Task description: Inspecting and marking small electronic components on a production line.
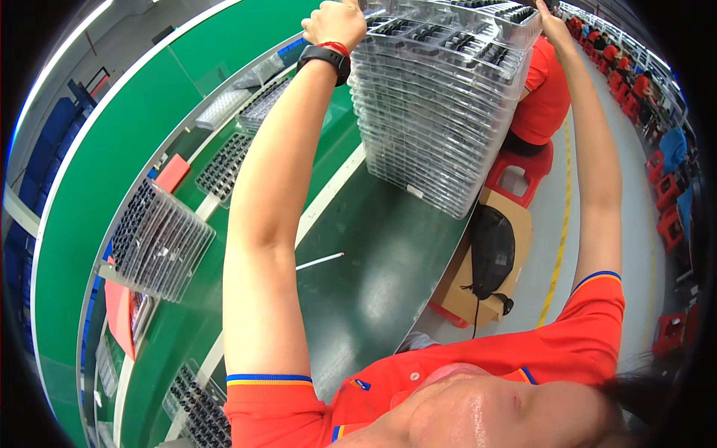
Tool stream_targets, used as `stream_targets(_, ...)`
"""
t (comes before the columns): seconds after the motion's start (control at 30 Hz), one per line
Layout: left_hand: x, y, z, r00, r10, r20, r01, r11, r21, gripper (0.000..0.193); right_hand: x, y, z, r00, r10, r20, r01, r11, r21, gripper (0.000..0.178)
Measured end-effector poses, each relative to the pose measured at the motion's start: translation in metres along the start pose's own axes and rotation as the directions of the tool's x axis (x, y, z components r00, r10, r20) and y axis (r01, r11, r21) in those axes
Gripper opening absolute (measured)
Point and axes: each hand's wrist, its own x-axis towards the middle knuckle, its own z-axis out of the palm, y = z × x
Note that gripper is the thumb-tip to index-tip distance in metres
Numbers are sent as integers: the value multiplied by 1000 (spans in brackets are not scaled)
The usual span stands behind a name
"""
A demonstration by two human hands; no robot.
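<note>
A tall stack of clear plastic trays [426,127] stands on the dark green work surface in front of me, with small black parts in its upper trays. Both my arms reach up to the top. My left hand [334,26] is closed at the left edge of the uppermost tray [478,16]. At the opposite edge, my right hand [552,26] grips the same tray, its fingers partly cut off by the picture's upper rim. Whether this tray is raised off the one below, I cannot tell. A black wristband and a red cord circle my left wrist.
A thin white stick [320,261] lies on the work surface [366,291]. Leftward, a tilted tray stack [160,246] and a tray of black parts [224,164] line a green conveyor. A co-worker in red [541,97] sits on a red stool [526,170], near a cardboard box [515,224] with a black bag.
</note>
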Motion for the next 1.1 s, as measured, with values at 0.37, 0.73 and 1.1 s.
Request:
stream_targets(0.37,13,22,-13,866,-201,457,407,-245,-880,29,11,-38,-17,1000,-11,-12,9,990,-144,57)
stream_targets(0.73,10,-57,-112,818,-465,338,256,-232,-939,5,66,-27,32,454,-824,338,872,490,22,29)
stream_targets(1.1,-9,-149,-189,785,-577,225,252,-33,-967,21,-58,-125,134,325,-237,915,644,764,-30,41)
